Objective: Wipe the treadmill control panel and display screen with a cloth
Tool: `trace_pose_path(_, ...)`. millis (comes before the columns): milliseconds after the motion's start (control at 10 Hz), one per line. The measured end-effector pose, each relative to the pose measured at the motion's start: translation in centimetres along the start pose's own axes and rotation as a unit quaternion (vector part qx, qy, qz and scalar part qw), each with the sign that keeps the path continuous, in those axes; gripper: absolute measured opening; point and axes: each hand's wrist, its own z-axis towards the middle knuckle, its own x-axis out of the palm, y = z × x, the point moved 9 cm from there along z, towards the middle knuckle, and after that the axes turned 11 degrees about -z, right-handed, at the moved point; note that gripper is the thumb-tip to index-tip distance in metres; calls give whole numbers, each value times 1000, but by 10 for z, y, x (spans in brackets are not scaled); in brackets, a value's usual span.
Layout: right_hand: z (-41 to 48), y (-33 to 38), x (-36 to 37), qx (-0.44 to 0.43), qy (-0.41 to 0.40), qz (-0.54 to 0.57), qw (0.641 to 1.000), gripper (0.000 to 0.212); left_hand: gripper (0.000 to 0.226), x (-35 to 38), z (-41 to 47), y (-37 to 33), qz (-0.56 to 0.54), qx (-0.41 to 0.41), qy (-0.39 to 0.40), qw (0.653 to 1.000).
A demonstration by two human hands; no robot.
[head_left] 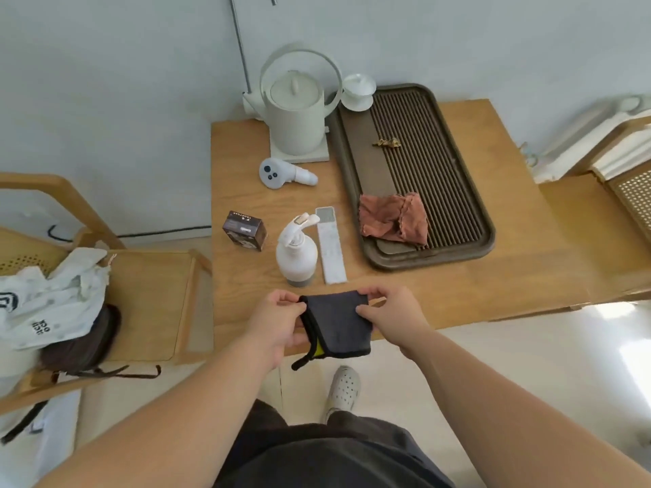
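A folded dark grey cloth (338, 324) with a black hem and a yellow inner side is held over the front edge of a wooden table (521, 262). My left hand (278, 320) grips its left edge, thumb on top. My right hand (385, 311) pinches its upper right corner and right side. A black loop hangs from the cloth's lower left corner. No treadmill, control panel or display screen is in view.
Just beyond the cloth stand a white spray bottle (297, 250) and a white remote (329, 244). A dark box (245, 230), a white controller (281, 172), a kettle (297, 110) and a slatted tea tray (447, 255) bearing a reddish rag (392, 220) share the table. A wooden chair (148, 304) with clothes stands left.
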Motion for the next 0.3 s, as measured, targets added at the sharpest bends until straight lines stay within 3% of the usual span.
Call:
trace_pose_path(100, 17, 0, -3, -36, 10, -77, 996, 28, 14, 5, 9, 10, -1, -13, -19, 1000)
trace_pose_path(200, 27, -6, 2, -54, 46, -165, 984, 50, 17, 1, 14, 14, 28, -14, -45, 999)
trace_pose_path(300, 28, -9, -8, -59, 46, -204, 976, 52, 17, -6, 9, 9, 69, 4, -67, 995)
